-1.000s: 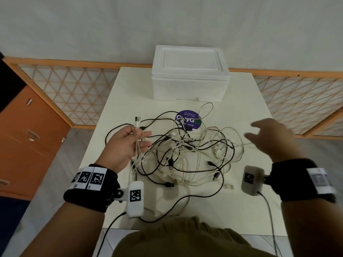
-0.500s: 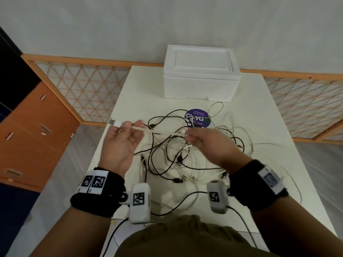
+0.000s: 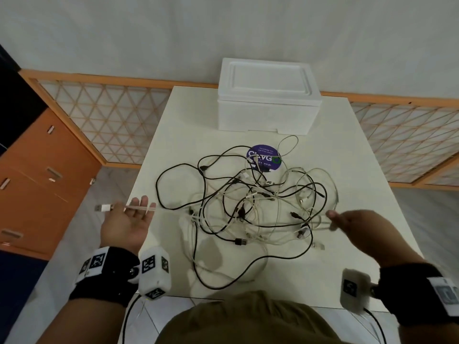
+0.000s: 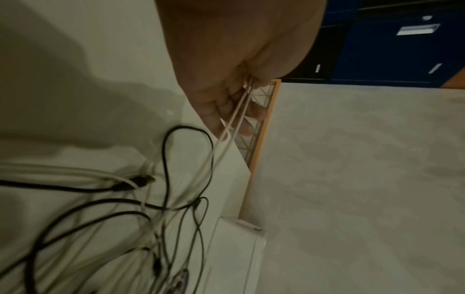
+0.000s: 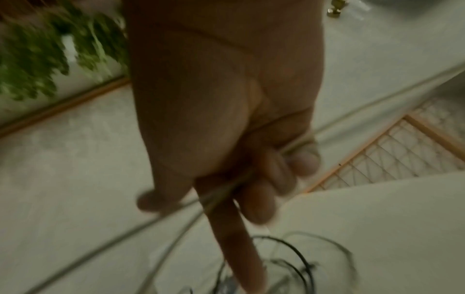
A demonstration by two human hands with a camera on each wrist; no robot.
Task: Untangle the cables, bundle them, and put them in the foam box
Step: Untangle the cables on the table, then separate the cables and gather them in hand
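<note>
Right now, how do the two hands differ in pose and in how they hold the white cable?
The left hand lies palm up off the table's left edge, fingers nearly straight, the white cable doubled across them, its plug sticking out past the hand. The right hand is knuckles up over the table, its fingers curled round a strand by the tangle. Both hold pale cable.
</note>
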